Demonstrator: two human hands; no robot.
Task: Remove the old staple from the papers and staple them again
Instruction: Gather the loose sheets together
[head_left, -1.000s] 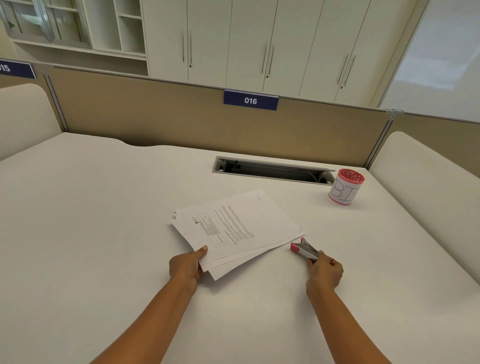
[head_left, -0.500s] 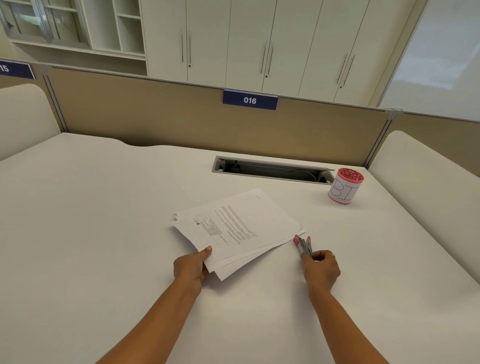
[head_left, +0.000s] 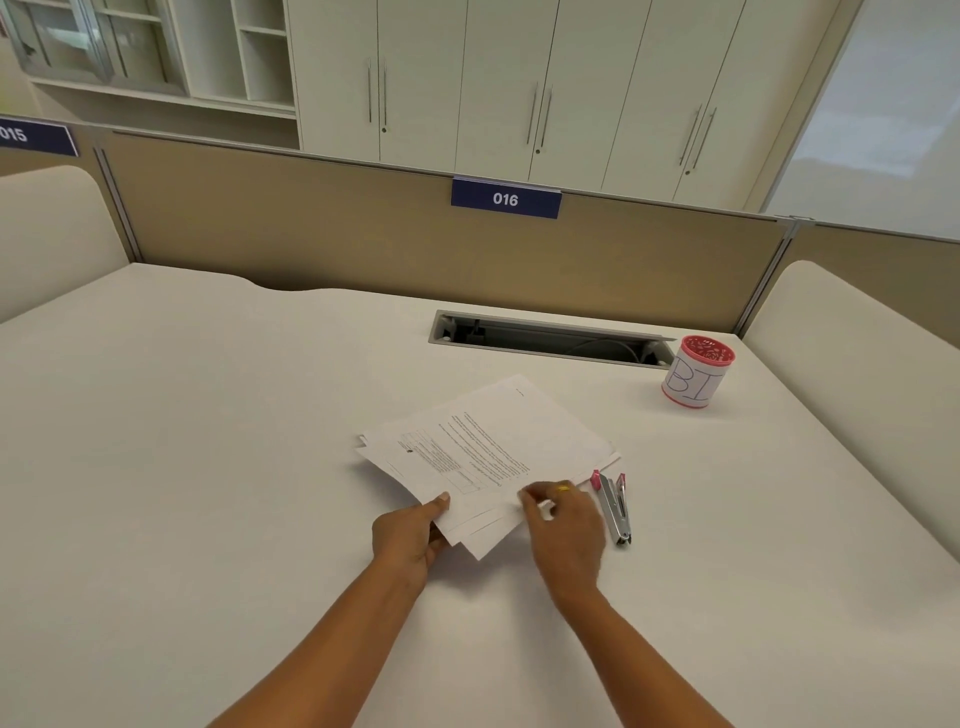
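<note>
Papers (head_left: 488, 452) lie fanned in a loose stack near the middle of the worktop (head_left: 208, 467), with the near corner lifted off the surface. The left grip (head_left: 410, 535) pinches that corner, thumb on the top sheet and fingers underneath, as it did half a second ago. The right grip (head_left: 563, 530) has let go of the stapler (head_left: 613, 506) and moved left to the near edge of the papers. Its fingers are curled at that edge, but motion blur prevents telling whether they pinch the sheets or only touch them. The stapler now lies flat on the worktop just right of the right grip, pink end pointing away, close to the right corner of the papers. A pink cup (head_left: 696, 376) marked "BI" stands well apart at the far right, beside an open cable slot (head_left: 545, 340). The right grip covers part of the near paper edge.
</note>
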